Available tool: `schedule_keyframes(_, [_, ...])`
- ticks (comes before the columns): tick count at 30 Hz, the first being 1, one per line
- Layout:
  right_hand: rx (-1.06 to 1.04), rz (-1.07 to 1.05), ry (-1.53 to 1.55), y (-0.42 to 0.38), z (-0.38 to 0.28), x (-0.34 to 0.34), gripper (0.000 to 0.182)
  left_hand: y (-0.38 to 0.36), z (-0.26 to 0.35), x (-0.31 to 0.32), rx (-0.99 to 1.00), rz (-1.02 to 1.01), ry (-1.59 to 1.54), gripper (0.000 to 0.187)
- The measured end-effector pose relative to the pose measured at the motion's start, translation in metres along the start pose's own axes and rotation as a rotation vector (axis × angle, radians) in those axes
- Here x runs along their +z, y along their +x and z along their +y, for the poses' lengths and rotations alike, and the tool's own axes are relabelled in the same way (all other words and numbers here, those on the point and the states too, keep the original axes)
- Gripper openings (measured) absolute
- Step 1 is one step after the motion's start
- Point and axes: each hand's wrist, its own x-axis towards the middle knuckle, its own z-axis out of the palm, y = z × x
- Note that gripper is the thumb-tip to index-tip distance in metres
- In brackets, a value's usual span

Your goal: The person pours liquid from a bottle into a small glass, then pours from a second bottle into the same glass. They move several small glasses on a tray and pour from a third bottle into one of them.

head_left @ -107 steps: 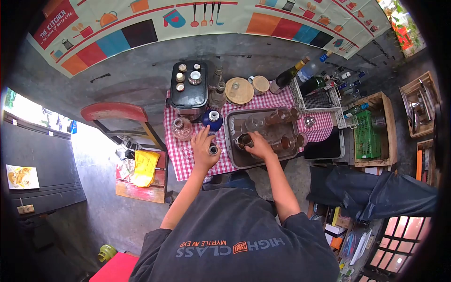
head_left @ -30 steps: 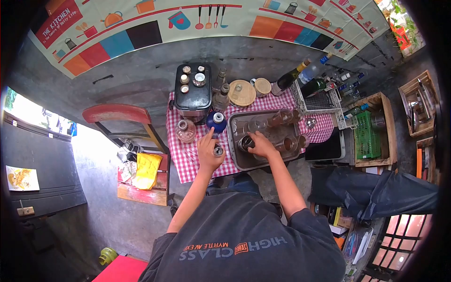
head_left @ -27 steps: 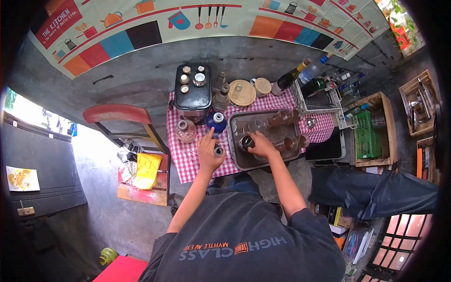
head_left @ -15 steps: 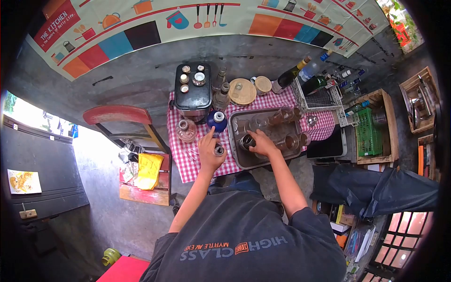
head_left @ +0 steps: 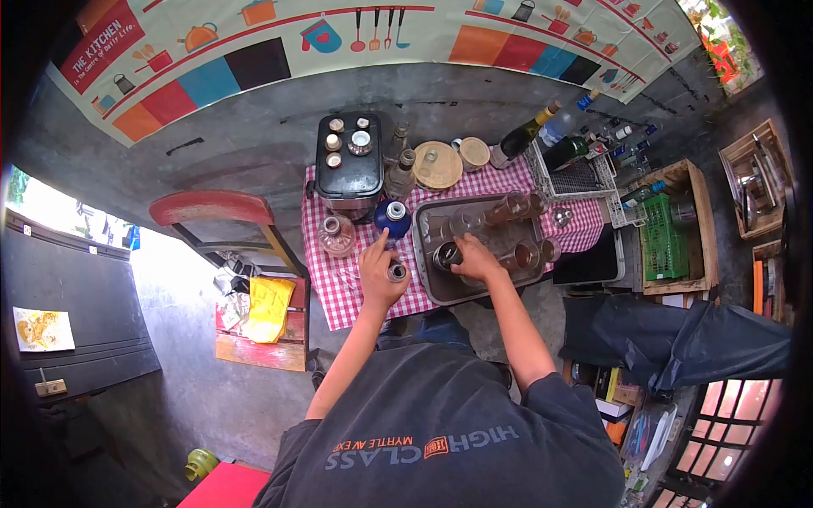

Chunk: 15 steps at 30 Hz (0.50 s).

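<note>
1. Dark glass, by the look of it: the small bottle (head_left: pixel 396 272) in the left hand (head_left: pixel 379 275), its mouth facing up. The fingers are curled round its body, with the forefinger stretched away toward the far edge of the surface (head_left: pixel 342 288).
2. The right hand (head_left: pixel 474 258) has thumb and fingers closed round a dark cup (head_left: pixel 443 256), just inside the left edge of the tray (head_left: pixel 451 288) and nearer its near-left corner than its middle. Whether the cup rests on the tray or is slightly lifted, I cannot tell.
3. Between the hands runs the tray's left rim: the bottle is on its left, the cup on its right, a short gap apart. The bottle's long axis looks roughly upright; the cup's tilt is unclear. From the cup, the bottle lies left and slightly toward the near edge.
4. A blue bottle (head_left: pixel 391 229) stands just beyond the left forefinger, and the left hand is nearer to it. Contact cannot be judged from this angle.
5. Toward the surface's left edge stands a pinkish flask (head_left: pixel 337 239).
6. In the tray's far-right part are brown-tinted glasses (head_left: pixel 511 209).
7. Along the surface's far edge: a black box (head_left: pixel 350 179) at the far-left corner, clear bottles (head_left: pixel 400 176) beside it, then a round wooden board (head_left: pixel 437 173).
</note>
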Motion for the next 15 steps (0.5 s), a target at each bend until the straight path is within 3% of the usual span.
schedule_keyframes(15, [0.001, -0.015, -0.046, -0.002, -0.0074, -0.0085, 0.088, 0.0014, 0.0005, -0.0009, 0.002, 0.001, -0.025, 0.027])
